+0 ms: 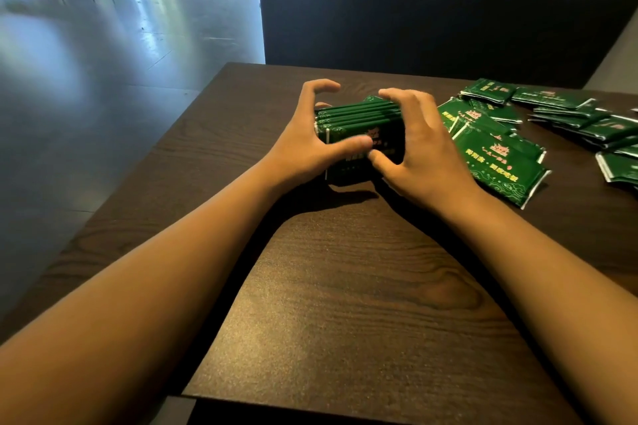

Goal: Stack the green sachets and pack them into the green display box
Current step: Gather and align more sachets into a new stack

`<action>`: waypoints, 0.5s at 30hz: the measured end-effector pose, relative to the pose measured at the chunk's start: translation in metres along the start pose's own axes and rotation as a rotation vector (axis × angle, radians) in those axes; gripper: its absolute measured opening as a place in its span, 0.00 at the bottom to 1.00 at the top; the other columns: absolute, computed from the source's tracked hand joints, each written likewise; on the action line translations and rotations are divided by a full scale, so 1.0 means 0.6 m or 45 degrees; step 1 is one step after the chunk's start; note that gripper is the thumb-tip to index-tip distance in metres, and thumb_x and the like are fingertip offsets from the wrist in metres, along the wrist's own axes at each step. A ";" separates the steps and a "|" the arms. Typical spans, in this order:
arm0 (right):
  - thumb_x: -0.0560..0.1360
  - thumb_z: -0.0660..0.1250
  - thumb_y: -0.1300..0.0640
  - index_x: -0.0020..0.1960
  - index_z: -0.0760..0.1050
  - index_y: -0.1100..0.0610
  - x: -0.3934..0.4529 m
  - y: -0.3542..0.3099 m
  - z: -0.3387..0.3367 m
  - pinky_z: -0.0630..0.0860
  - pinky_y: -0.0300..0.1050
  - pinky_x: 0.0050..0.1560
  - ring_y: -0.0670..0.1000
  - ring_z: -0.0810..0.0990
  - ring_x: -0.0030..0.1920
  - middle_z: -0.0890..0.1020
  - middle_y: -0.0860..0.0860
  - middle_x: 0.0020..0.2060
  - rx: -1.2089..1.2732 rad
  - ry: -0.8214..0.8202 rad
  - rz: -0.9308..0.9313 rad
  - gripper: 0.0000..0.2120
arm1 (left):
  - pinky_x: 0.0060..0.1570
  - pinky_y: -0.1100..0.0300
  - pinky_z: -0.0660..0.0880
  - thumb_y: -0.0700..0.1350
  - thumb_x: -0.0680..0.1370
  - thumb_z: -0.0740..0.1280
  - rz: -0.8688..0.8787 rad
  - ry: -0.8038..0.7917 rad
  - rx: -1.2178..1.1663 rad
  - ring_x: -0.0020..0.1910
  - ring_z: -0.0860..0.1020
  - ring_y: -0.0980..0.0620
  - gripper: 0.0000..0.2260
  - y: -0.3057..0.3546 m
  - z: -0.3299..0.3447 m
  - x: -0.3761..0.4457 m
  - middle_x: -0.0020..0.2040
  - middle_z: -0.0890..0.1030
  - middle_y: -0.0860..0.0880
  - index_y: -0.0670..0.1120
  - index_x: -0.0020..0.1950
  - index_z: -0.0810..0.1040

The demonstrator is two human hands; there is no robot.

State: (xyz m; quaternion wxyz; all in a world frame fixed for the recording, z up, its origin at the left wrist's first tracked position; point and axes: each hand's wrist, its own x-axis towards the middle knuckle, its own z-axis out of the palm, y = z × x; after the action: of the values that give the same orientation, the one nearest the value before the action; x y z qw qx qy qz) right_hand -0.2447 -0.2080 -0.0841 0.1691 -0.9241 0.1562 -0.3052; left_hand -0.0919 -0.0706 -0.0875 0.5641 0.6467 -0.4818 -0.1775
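Left hand [307,145] and right hand [419,148] curl around a stack of green sachets [359,119] standing on edge mid-table [345,286] — squeezing from nine and three o'clock, likely to square it. Loose sachets [500,159] lie at three o'clock — no display box shows

Dark wooden table [345,304], black bench [431,10]

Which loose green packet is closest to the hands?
The big face-up sachet lying right beside the right hand; the other loose ones lie farther right.
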 end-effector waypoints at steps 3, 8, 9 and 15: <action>0.73 0.73 0.54 0.77 0.62 0.47 -0.001 0.000 0.002 0.77 0.51 0.62 0.54 0.70 0.70 0.61 0.50 0.77 0.007 -0.060 -0.024 0.36 | 0.57 0.51 0.83 0.41 0.74 0.78 0.114 -0.005 0.138 0.59 0.82 0.46 0.35 -0.009 0.001 0.000 0.63 0.75 0.43 0.47 0.74 0.61; 0.73 0.68 0.55 0.79 0.60 0.45 0.002 0.002 0.002 0.68 0.58 0.73 0.57 0.59 0.79 0.52 0.47 0.81 0.023 -0.111 -0.063 0.37 | 0.60 0.49 0.82 0.41 0.73 0.78 0.176 -0.026 0.101 0.61 0.81 0.46 0.36 -0.009 0.005 0.002 0.67 0.73 0.44 0.46 0.74 0.62; 0.73 0.68 0.55 0.79 0.61 0.45 0.001 0.003 0.003 0.66 0.60 0.74 0.57 0.59 0.79 0.54 0.47 0.81 0.018 -0.141 -0.079 0.37 | 0.60 0.49 0.82 0.42 0.72 0.79 0.162 -0.045 0.088 0.61 0.81 0.45 0.37 -0.009 0.005 0.001 0.66 0.74 0.44 0.47 0.74 0.61; 0.75 0.70 0.56 0.78 0.63 0.46 0.002 0.006 0.006 0.71 0.59 0.71 0.54 0.68 0.73 0.64 0.47 0.74 -0.005 -0.181 -0.111 0.34 | 0.59 0.51 0.82 0.44 0.70 0.82 0.115 -0.057 0.079 0.58 0.82 0.45 0.44 -0.006 0.007 0.002 0.61 0.75 0.42 0.51 0.76 0.57</action>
State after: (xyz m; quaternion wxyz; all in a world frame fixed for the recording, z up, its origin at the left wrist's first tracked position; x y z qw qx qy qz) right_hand -0.2424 -0.2109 -0.0880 0.1644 -0.9496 0.1040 -0.2457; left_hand -0.0929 -0.0740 -0.0917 0.5401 0.6374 -0.5282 -0.1514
